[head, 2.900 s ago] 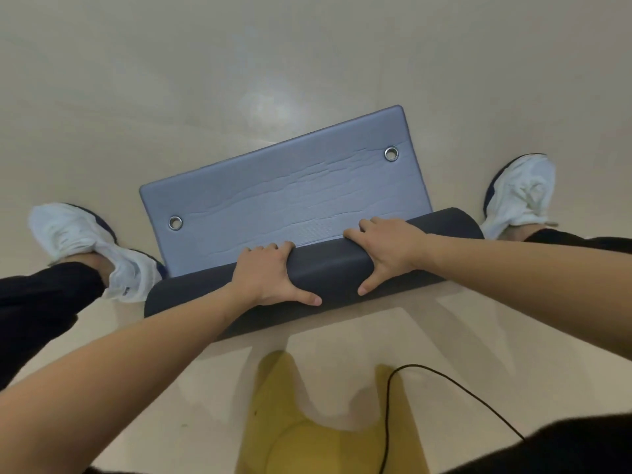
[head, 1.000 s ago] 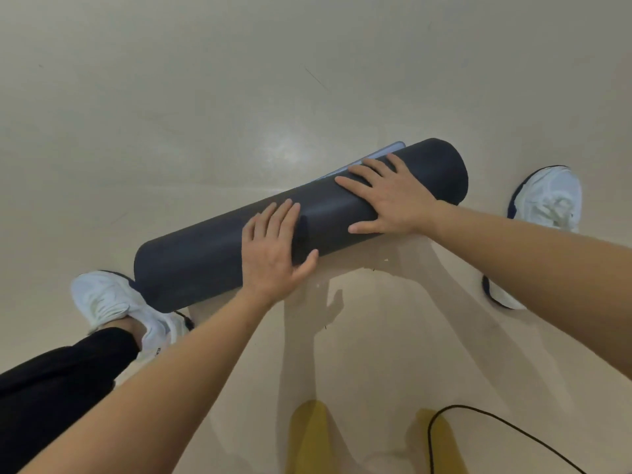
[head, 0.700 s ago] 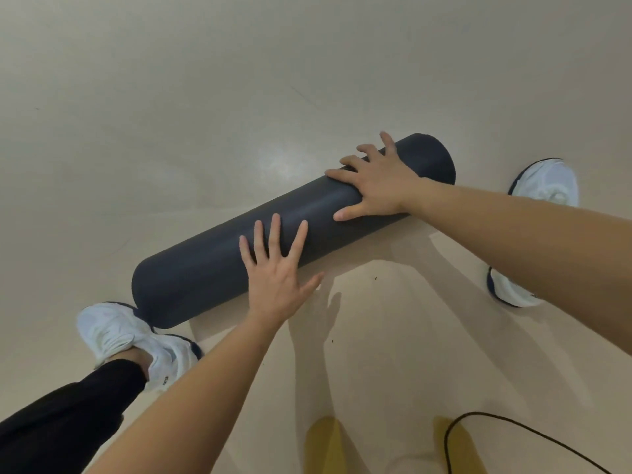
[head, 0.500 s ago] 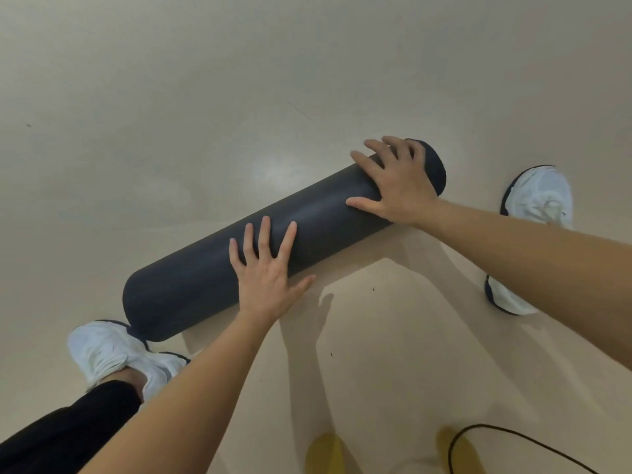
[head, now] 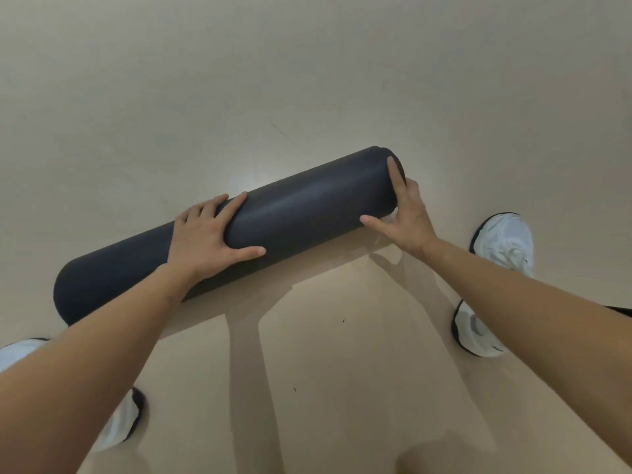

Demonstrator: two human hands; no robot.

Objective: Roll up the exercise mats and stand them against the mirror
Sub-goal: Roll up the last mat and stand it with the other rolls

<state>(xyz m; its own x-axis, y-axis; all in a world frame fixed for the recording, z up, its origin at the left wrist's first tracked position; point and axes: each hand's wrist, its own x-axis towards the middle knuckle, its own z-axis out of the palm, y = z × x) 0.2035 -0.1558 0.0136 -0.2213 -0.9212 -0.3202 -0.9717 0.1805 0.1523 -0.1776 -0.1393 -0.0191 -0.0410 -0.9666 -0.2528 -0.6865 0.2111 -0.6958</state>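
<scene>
A dark grey exercise mat (head: 307, 206), fully rolled into a thick tube, lies on the beige floor, slanting from lower left to upper right. My left hand (head: 208, 236) wraps over the top of the roll near its middle, fingers on the far side and thumb on the near side. My right hand (head: 405, 213) cups the roll's right end, with the thumb along the near side and fingers over the end face. No mirror is in view.
My white shoes stand on either side: the right shoe (head: 492, 278) beside the roll's right end, the left shoe (head: 119, 422) partly hidden under my left forearm. Glossy beige floor (head: 307, 80) stretches beyond the roll.
The last flat part of the mat has been rolled in. My right hand slid from the top of the roll to its right end, and my left hand curled over the middle.
</scene>
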